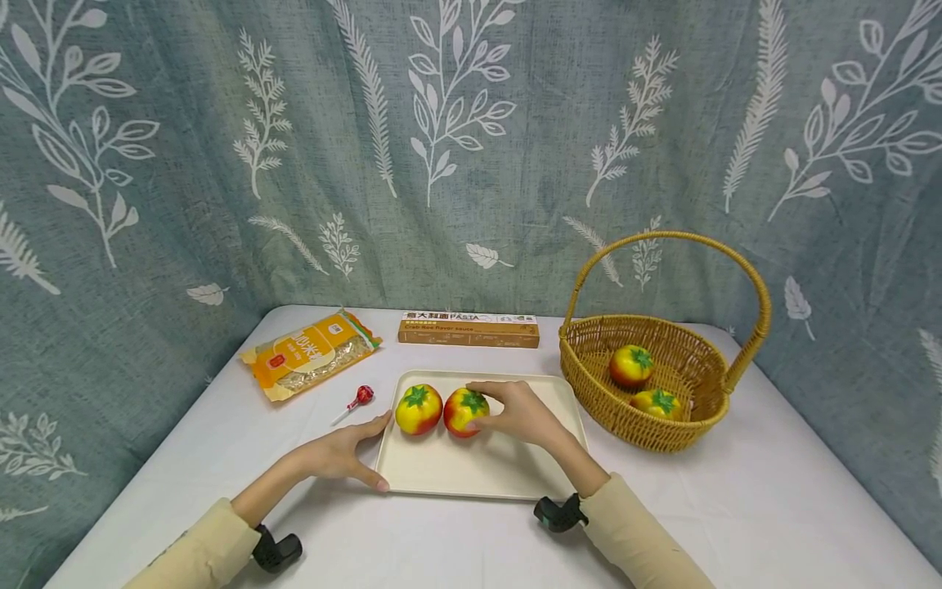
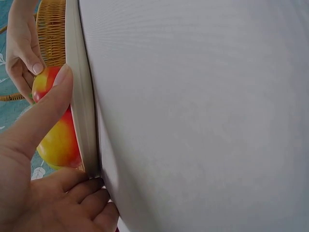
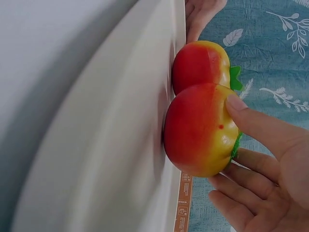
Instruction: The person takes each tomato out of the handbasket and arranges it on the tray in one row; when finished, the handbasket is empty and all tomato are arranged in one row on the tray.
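Observation:
A cream rectangular tray [image 1: 474, 473] lies on the table with two red-and-yellow toy tomatoes side by side on it. My right hand [image 1: 524, 415] holds the right tomato [image 1: 460, 415], thumb on its near side and fingers round the far side. Its green leafy top faces up. Just left of it, the other tomato [image 1: 418, 411] appears to touch it, or nearly so. At the tray's left end my left hand [image 1: 334, 454] grips the edge. In the left wrist view its thumb [image 2: 58, 94] lies over the rim, with the other fingers curled against the edge.
A wicker basket [image 1: 599, 401] with a tall handle stands right of the tray, holding two more tomatoes [image 1: 631, 366]. Behind the tray lies a pasta box [image 1: 468, 331]. A yellow grain bag [image 1: 309, 353] and a red lollipop [image 1: 361, 397] lie to the left.

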`<state>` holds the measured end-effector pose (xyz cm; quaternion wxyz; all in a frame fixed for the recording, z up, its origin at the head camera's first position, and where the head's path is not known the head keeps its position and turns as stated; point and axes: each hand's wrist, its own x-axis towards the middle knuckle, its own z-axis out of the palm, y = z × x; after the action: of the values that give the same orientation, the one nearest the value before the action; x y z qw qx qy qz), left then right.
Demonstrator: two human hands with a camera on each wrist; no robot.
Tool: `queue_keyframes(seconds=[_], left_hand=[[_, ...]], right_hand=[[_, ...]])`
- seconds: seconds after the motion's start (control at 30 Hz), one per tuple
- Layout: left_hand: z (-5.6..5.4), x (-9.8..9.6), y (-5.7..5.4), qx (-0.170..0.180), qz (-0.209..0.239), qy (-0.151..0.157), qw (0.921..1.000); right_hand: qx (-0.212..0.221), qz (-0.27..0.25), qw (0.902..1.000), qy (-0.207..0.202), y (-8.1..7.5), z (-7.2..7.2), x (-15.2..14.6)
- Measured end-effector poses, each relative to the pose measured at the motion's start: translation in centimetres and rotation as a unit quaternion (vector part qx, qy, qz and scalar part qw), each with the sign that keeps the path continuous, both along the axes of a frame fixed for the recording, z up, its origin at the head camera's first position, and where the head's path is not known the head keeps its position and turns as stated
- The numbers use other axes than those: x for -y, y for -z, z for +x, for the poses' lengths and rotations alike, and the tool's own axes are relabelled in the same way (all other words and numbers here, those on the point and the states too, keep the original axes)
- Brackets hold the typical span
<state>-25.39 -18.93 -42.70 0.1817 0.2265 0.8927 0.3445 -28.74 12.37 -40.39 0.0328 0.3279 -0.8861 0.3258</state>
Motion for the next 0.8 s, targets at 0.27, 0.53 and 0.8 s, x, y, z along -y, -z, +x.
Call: queue_keyframes(seconds=[0.27, 0.53, 0.8], left_hand=[[-0.02, 0.00, -0.01, 0.002, 0.002, 0.002, 1.0000], [0.03, -0.07, -0.03, 0.002, -0.001, -0.001, 1.0000], [0.09, -0.11, -0.14, 0.002, -0.001, 0.000, 1.0000]], right_hand=[[0.005, -0.002, 1.0000, -0.001, -0.04, 0.11, 0.09], [-0.001, -0.003, 1.0000, -0.004, 0.02, 0.03, 0.04], [0.009, -0.009, 0.9999, -0.003, -0.66, 0.16, -0.45]])
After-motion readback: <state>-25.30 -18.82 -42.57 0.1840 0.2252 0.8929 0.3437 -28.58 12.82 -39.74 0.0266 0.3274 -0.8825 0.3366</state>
